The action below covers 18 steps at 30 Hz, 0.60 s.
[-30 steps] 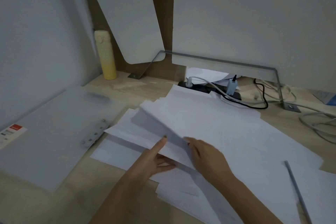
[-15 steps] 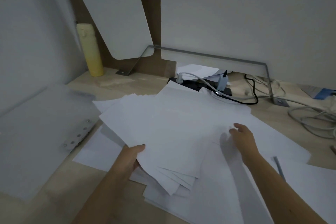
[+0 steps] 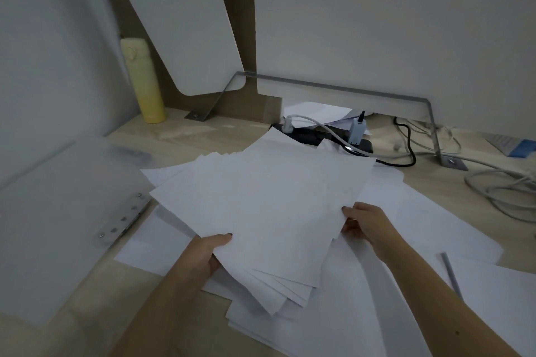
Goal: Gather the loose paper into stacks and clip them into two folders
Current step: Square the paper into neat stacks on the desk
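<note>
You're mid-gather here, so the clipping comes later. The table is pale wood grain, and off past your left fingers lies the open folder, frosted translucent plastic with a metal clip strip along its near edge. Spread under and beyond both hands are loose sheets, plain white, thin and floppy. The stack you're holding is fanned out, corners staggered at the bottom. Your left hand is closed on its lower-left edge, thumb on top, and your right hand pinches the right edge. Next I'd guess you need to square it up, tapping the edges on the table, since ragged edges won't sit under that clip. A thin grey rod lies right of your right fingers, maybe the other folder's spine bar, can't tell.
</note>
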### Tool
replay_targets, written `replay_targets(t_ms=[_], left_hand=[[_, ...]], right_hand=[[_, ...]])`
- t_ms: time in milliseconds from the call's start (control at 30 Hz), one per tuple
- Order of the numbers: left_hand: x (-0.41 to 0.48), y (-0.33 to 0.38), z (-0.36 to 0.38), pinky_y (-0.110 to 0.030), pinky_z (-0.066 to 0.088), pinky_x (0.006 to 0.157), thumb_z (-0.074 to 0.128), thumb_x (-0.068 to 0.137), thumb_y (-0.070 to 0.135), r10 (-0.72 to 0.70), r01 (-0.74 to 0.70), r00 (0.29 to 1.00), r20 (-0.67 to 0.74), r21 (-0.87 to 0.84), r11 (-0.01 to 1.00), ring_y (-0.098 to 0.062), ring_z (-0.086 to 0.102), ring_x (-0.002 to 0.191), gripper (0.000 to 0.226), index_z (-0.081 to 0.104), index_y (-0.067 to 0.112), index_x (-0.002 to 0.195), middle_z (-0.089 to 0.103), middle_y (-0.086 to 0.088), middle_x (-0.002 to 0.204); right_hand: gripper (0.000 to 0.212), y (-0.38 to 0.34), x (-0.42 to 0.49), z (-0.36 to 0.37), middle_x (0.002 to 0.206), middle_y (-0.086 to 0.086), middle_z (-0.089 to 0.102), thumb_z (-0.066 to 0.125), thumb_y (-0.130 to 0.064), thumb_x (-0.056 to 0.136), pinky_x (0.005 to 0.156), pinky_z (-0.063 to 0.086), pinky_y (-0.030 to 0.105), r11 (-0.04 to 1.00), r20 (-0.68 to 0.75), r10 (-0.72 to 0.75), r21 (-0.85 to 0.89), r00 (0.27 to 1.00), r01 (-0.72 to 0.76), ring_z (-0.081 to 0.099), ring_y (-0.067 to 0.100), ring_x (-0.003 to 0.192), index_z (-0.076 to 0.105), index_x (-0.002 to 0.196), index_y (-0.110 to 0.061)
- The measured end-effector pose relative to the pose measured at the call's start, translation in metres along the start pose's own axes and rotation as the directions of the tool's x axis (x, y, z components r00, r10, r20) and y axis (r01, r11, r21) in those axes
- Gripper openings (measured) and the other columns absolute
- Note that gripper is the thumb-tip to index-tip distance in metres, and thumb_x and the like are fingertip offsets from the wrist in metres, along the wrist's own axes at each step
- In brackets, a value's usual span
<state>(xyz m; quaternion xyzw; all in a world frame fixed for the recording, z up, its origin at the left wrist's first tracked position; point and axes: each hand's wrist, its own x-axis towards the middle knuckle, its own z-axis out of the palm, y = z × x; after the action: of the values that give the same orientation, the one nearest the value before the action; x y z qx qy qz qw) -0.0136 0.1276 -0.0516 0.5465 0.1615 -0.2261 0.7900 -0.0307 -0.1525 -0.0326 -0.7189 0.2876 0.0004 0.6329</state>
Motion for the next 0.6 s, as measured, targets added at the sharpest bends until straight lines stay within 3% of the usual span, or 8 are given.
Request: replay_targets(t_ms=[133,200,333,433,500,567,600], left_hand=[[-0.009,0.004,-0.01,-0.037,0.056,0.08,0.052,0.087,0.0,-0.002,0.004,0.995,0.096,-0.018,1.0,-0.029,0.069,0.091,0.018,0.067,-0.002,0.097,0.071,-0.019,0.104],[-0.016,0.006,-0.017,-0.038,0.057,0.08,0.05,0.088,0.003,0.025,-0.018,0.987,0.16,-0.044,0.999,-0.029,0.069,0.097,0.022,0.067,0.003,0.102,0.072,-0.013,0.105],[-0.02,0.007,-0.026,-0.041,0.056,0.079,0.056,0.083,0.008,-0.013,0.007,0.98,0.197,0.03,1.0,-0.027,0.07,0.093,0.027,0.066,0.002,0.108,0.071,-0.013,0.11],[-0.024,0.007,-0.022,-0.041,0.055,0.082,0.062,0.08,0.01,-0.051,0.03,0.974,0.221,0.097,0.995,-0.028,0.068,0.098,0.029,0.067,0.002,0.107,0.071,-0.013,0.109],[-0.024,0.004,-0.019,-0.035,0.059,0.073,0.067,0.075,0.002,-0.041,0.016,0.978,0.204,0.122,0.992,-0.024,0.071,0.089,0.028,0.067,0.002,0.103,0.073,-0.013,0.104],[-0.026,0.001,-0.017,-0.029,0.06,0.061,0.067,0.074,-0.004,-0.032,0.016,0.988,0.149,0.106,0.994,-0.02,0.072,0.072,0.018,0.071,0.0,0.091,0.071,-0.013,0.101],[-0.027,0.0,-0.019,-0.027,0.059,0.059,0.063,0.079,-0.007,-0.014,-0.001,0.992,0.126,0.118,0.993,-0.018,0.072,0.066,0.014,0.073,0.001,0.082,0.07,-0.011,0.1]], right_hand=[[0.025,0.004,-0.021,0.002,0.06,0.016,0.057,0.043,0.003,0.092,0.047,0.048,0.023,0.998,0.08,0.009,0.06,0.997,-0.013,0.056,0.022,0.05,0.054,0.07,0.002],[0.027,0.006,-0.036,0.001,0.054,0.013,0.056,0.043,0.003,0.092,0.042,0.048,0.019,0.992,0.153,0.018,0.119,0.988,-0.036,0.058,0.015,0.042,0.055,0.068,0.002],[0.025,0.014,-0.062,0.008,0.058,0.012,0.064,0.041,0.011,0.088,0.047,0.05,0.019,0.996,0.33,0.023,0.073,0.944,-0.05,0.058,0.01,0.044,0.064,0.077,0.011],[0.025,0.017,-0.078,0.013,0.072,0.015,0.068,0.042,0.009,0.087,0.061,0.053,0.023,0.997,0.492,0.075,-0.027,0.867,-0.071,0.063,0.014,0.058,0.067,0.092,0.011],[0.026,0.016,-0.085,0.012,0.081,0.015,0.071,0.045,0.005,0.088,0.068,0.055,0.025,0.989,0.557,0.115,-0.139,0.823,-0.044,0.066,0.017,0.068,0.067,0.1,0.008],[0.028,0.015,-0.084,0.008,0.09,0.02,0.07,0.043,0.008,0.088,0.069,0.056,0.027,0.989,0.482,0.099,-0.147,0.871,-0.03,0.066,0.022,0.072,0.062,0.109,0.007],[0.03,0.014,-0.08,0.004,0.091,0.022,0.068,0.043,0.01,0.087,0.07,0.056,0.028,0.993,0.366,0.076,-0.11,0.927,-0.038,0.064,0.025,0.074,0.059,0.113,0.006]])
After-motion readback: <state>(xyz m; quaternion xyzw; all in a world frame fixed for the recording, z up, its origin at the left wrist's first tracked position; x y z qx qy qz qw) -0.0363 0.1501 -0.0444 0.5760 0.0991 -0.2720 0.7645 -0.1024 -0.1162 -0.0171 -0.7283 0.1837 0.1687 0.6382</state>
